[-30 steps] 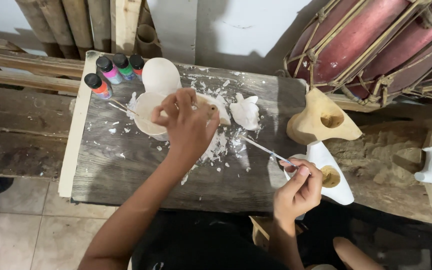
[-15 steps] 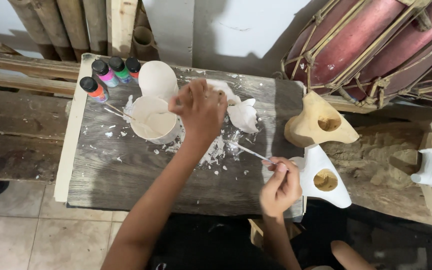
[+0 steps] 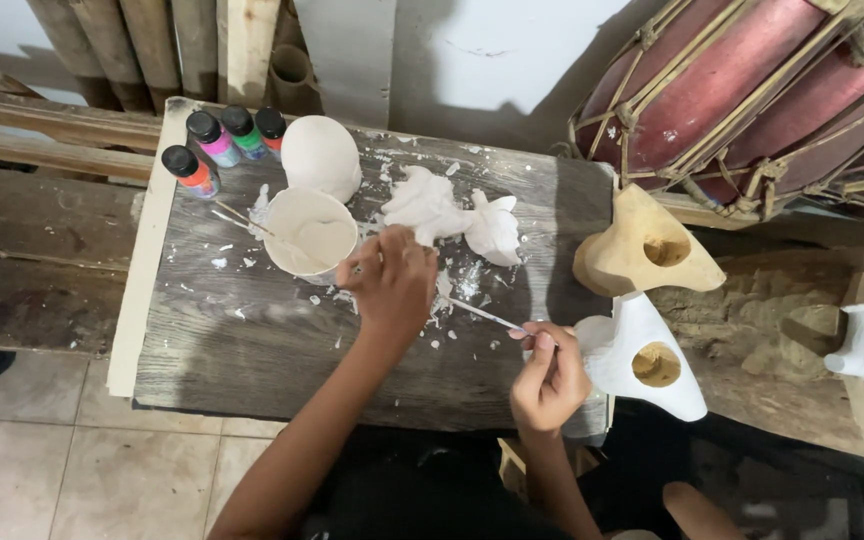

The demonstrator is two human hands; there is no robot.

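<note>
My left hand (image 3: 392,283) rests on the grey wooden board (image 3: 252,350), fingers curled, just right of a white bowl (image 3: 310,231) of white paint; whether it holds something small I cannot tell. My right hand (image 3: 549,375) pinches a thin paintbrush (image 3: 482,315) whose tip points left toward my left hand. White-painted carved pieces (image 3: 452,212) lie just beyond the left hand. A white-painted hollow carving (image 3: 642,355) sits at the board's right edge, beside my right hand.
Three small paint bottles (image 3: 232,135) and a fourth (image 3: 189,172) stand at the board's far left corner by a white egg-shaped form (image 3: 320,156). An unpainted wooden carving (image 3: 642,250) lies right. A red drum (image 3: 752,90) lies behind. Brushes (image 3: 237,218) lean at the bowl.
My left hand has moved right and nearer, off the bowl and down onto the board. My right hand with the brush has stayed near the white carving.
</note>
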